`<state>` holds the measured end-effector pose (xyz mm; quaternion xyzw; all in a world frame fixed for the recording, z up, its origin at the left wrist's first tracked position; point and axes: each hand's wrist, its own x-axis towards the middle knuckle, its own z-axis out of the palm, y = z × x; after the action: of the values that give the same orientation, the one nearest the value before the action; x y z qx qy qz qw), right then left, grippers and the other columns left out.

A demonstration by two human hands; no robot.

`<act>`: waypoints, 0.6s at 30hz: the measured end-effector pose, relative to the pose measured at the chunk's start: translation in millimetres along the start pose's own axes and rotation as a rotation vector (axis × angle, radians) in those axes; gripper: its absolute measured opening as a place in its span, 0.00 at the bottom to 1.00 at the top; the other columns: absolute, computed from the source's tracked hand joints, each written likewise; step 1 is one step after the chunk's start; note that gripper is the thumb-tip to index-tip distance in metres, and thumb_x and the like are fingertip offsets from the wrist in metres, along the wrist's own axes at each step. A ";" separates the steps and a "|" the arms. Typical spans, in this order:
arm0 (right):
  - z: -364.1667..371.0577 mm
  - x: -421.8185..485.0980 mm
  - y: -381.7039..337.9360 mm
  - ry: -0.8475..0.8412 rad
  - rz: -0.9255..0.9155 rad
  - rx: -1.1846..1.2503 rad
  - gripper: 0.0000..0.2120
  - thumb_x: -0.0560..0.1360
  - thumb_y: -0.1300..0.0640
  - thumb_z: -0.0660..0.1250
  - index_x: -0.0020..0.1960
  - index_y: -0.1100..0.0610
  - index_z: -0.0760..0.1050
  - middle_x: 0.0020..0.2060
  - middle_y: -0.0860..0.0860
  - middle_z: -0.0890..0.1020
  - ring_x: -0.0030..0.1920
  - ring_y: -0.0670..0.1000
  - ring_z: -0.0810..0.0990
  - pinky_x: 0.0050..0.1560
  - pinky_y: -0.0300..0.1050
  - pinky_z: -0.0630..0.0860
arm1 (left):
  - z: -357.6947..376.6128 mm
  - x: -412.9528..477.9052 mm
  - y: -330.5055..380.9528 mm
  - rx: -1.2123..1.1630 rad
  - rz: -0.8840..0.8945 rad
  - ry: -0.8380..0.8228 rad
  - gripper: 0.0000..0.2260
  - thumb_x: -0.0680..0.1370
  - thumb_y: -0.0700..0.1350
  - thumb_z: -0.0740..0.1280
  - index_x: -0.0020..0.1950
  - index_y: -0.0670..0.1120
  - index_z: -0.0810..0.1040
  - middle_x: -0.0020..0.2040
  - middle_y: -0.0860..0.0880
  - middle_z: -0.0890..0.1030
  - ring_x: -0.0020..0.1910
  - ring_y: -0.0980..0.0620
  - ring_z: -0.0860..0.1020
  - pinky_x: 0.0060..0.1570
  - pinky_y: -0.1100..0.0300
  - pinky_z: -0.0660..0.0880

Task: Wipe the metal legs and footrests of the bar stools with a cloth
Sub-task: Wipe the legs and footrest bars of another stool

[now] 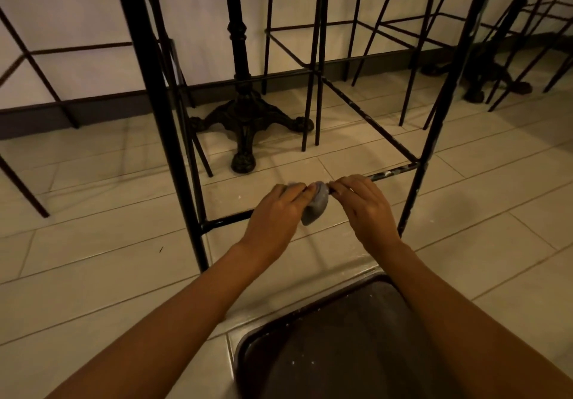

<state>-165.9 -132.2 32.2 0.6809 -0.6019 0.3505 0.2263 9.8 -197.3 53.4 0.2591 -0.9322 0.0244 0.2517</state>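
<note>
The nearest bar stool has thin black metal legs (429, 138) and a low square footrest frame. Its front footrest bar (391, 174) runs from lower left to upper right and carries pale specks. A grey cloth (317, 205) is bunched around this bar near its middle. My left hand (276, 212) is closed over the cloth from the left. My right hand (364, 205) rests on the bar just right of the cloth, its fingers pinching the bar and the cloth's edge. The bar under both hands is hidden.
An ornate cast-iron table base (245, 119) stands behind the stool. Other wire-legged stools (313, 57) line the white wall and its dark skirting (93, 110). A dark rectangular recess (341, 346) sits in the beige tiled floor (93, 259) between my forearms.
</note>
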 end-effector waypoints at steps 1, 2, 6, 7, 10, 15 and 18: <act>0.2 -0.4 -0.2 0.005 0.006 0.004 0.08 0.75 0.62 0.64 0.52 0.64 0.79 0.46 0.58 0.81 0.50 0.54 0.76 0.55 0.45 0.73 | -0.4 -1.8 -0.2 0.008 -0.004 0.003 0.27 0.62 0.33 0.75 0.61 0.40 0.76 0.52 0.43 0.81 0.41 0.43 0.79 0.42 0.57 0.78; 0.9 -1.2 -0.7 0.008 0.015 0.002 0.08 0.76 0.62 0.64 0.52 0.64 0.79 0.46 0.58 0.81 0.50 0.54 0.76 0.56 0.45 0.73 | -0.8 -2.7 0.1 0.016 -0.006 0.001 0.27 0.62 0.33 0.75 0.61 0.40 0.76 0.52 0.43 0.82 0.41 0.43 0.79 0.42 0.57 0.78; 1.9 -2.4 -2.8 0.013 0.028 -0.002 0.09 0.76 0.61 0.62 0.52 0.64 0.78 0.46 0.58 0.81 0.50 0.55 0.76 0.56 0.43 0.72 | 4.7 5.5 7.3 0.033 -0.017 0.001 0.28 0.60 0.34 0.77 0.60 0.39 0.77 0.50 0.44 0.82 0.40 0.44 0.79 0.41 0.59 0.78; 2.4 -2.6 -3.2 0.015 0.030 0.000 0.09 0.76 0.62 0.62 0.51 0.64 0.78 0.46 0.59 0.81 0.49 0.55 0.77 0.56 0.43 0.72 | 7.0 8.8 9.9 0.026 -0.017 0.001 0.29 0.60 0.34 0.76 0.60 0.39 0.77 0.50 0.43 0.82 0.41 0.43 0.79 0.42 0.58 0.78; 3.7 -4.3 -3.4 0.022 0.047 0.008 0.08 0.75 0.63 0.63 0.49 0.65 0.79 0.45 0.59 0.81 0.48 0.56 0.77 0.55 0.44 0.72 | 9.6 13.7 16.9 -0.004 -0.033 0.000 0.28 0.60 0.34 0.76 0.60 0.40 0.77 0.49 0.44 0.82 0.41 0.44 0.79 0.42 0.58 0.78; 4.7 -5.8 -5.2 0.033 0.043 -0.007 0.10 0.75 0.61 0.63 0.52 0.64 0.78 0.47 0.59 0.81 0.52 0.53 0.74 0.58 0.42 0.70 | -0.5 -2.5 4.4 -0.073 -0.030 0.013 0.28 0.62 0.32 0.75 0.61 0.41 0.76 0.52 0.44 0.81 0.43 0.43 0.79 0.41 0.57 0.78; 6.9 -5.5 -4.5 0.029 0.064 -0.004 0.10 0.75 0.61 0.64 0.53 0.64 0.78 0.48 0.59 0.81 0.53 0.53 0.74 0.59 0.42 0.70 | -5.2 -11.8 -4.8 -0.074 -0.029 0.007 0.28 0.62 0.32 0.75 0.61 0.41 0.76 0.53 0.44 0.81 0.43 0.42 0.79 0.42 0.55 0.80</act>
<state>-160.2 -132.8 24.1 0.6558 -0.6208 0.3661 0.2249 23.2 -195.0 51.9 0.2632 -0.9276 -0.0127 0.2649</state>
